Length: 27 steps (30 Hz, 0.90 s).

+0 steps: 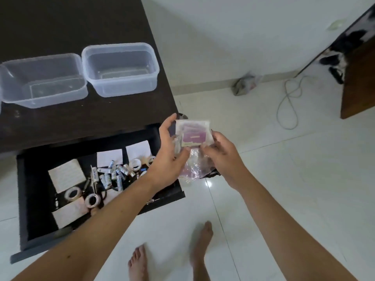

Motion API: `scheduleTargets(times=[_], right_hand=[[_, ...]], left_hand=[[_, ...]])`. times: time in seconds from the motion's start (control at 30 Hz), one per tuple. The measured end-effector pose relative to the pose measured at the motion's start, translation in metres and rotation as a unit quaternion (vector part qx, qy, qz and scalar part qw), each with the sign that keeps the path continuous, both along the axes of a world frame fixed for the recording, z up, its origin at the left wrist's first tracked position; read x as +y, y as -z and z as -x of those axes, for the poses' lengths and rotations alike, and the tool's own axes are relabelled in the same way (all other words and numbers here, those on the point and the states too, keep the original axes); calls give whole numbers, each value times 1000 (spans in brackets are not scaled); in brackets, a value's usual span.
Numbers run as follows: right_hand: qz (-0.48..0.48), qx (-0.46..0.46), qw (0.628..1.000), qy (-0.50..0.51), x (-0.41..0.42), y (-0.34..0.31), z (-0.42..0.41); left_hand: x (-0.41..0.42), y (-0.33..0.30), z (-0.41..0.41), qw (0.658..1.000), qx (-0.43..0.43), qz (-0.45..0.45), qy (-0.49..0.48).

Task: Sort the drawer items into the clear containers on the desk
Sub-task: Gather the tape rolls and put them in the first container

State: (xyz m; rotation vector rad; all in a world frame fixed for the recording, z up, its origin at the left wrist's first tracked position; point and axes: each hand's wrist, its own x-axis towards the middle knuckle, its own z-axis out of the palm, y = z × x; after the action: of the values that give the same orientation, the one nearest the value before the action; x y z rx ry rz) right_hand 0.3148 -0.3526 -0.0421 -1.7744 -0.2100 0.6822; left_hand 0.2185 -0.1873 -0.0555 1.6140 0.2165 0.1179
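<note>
Bare feet (170, 258) planted on the floor, both hands up over the drawer (30, 199) corner, left hand (168, 153) and right hand (220, 151) pinching a plastic packet (192, 136), likely checking it before choosing between the empty containers (119, 67) on the desk (60, 21).

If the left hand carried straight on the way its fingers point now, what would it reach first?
Probably the desk's front corner, then the right-hand clear container beyond. The left hand points up-frame while holding the plastic packet with the right hand; its height is unclear.
</note>
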Motion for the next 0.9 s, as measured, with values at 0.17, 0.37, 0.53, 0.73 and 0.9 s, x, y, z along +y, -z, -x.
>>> scheduleTargets(times=[0.17,0.37,0.53,0.73,0.9], right_hand=[[17,30,995,94,-46,40,-55],[79,33,990,108,-83,92,-123],[127,39,988,77,-88,153,-163],[198,12,980,12,-79,230,-181],[282,3,958,-46,-80,276,-182]], left_hand=[[-52,37,-69,996,85,13,8],[-100,98,-139,978,191,-4,-90],[-110,154,-171,948,247,38,-199],[-108,212,-178,918,285,16,-275],[-111,255,-170,913,310,-46,-261]])
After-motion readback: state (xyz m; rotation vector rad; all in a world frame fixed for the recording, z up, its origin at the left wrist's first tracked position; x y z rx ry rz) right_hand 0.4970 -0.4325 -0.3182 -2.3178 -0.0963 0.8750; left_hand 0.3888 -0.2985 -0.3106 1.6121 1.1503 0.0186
